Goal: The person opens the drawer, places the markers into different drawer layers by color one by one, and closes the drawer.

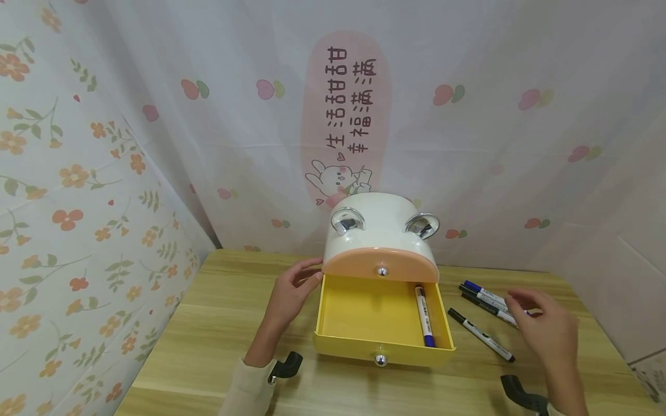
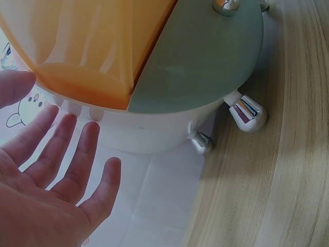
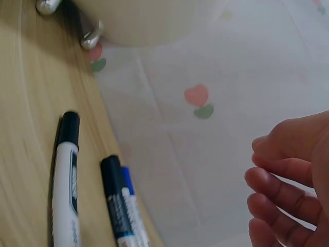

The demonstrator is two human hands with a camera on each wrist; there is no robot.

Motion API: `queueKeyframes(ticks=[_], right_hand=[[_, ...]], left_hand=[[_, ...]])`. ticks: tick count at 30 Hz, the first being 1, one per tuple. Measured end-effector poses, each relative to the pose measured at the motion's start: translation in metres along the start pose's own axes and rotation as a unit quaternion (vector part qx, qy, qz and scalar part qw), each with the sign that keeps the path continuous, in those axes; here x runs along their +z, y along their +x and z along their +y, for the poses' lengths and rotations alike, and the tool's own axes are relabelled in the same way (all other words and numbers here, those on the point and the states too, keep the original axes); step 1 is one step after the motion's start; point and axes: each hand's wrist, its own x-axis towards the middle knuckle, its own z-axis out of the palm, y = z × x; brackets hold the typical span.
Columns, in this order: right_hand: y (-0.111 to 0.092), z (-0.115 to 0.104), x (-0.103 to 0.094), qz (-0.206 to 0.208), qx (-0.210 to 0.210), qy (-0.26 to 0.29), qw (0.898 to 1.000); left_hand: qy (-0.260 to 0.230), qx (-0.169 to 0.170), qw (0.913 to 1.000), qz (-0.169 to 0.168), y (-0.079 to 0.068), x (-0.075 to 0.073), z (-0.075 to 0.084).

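Note:
A white rounded box point(image 1: 382, 222) with shiny eye-like rings stands on the table, its yellow lower drawer point(image 1: 354, 345) pulled out. Inside the drawer, a white marker point(image 1: 422, 315) with a blue end lies along the right wall. My left hand point(image 1: 291, 292) is at the box's left side, fingers spread and fingertips right at the white wall in the left wrist view. Over the markers on the right hovers my right hand point(image 1: 548, 323), fingers loosely bent around nothing. Below it lie a blue-capped marker point(image 1: 483, 290), a dark marker point(image 1: 484, 305) and a black-capped white marker point(image 1: 481, 335).
The peach upper drawer point(image 1: 359, 263) is closed, with a round silver knob point(image 1: 383, 271). Small silver feet point(image 2: 249, 113) hold the box off the wooden table point(image 1: 224, 329). A patterned curtain point(image 1: 234, 156) hangs behind and along the left edge.

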Motion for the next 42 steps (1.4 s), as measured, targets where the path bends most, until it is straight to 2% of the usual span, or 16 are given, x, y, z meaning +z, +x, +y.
queueKeyframes(ticks=[5, 11, 15, 20, 29, 33, 36, 42], right_hand=[[0.000, 0.012, -0.002, -0.020, 0.048, -0.011, 0.999], [0.000, 0.031, -0.002, -0.037, 0.076, -0.040, 0.996], [-0.001, 0.045, -0.001, -0.063, 0.108, -0.053, 0.991], [-0.002, 0.058, 0.001, -0.084, 0.136, -0.054, 0.986], [-0.003, 0.076, 0.007, -0.093, 0.172, -0.057, 0.979], [-0.004, 0.082, 0.011, -0.116, 0.206, -0.047, 0.971], [-0.004, 0.088, 0.014, -0.129, 0.216, -0.045, 0.967], [-0.002, 0.099, 0.019, -0.127, 0.205, -0.064, 0.968]], left_hand=[[0.000, 0.001, 1.0000, -0.003, -0.001, -0.001, 0.003], [0.003, 0.006, 1.0000, -0.004, -0.001, -0.002, 0.005], [0.000, 0.008, 1.0000, -0.006, -0.001, -0.002, 0.006], [-0.001, 0.010, 0.9999, -0.006, -0.001, -0.002, 0.005], [-0.007, 0.008, 0.9999, -0.006, 0.000, -0.001, 0.002], [-0.012, 0.003, 0.9999, -0.009, 0.000, -0.001, 0.000], [-0.014, 0.002, 0.9998, -0.010, 0.000, -0.001, -0.001], [-0.011, 0.002, 0.9999, -0.010, 0.001, -0.001, 0.000]])
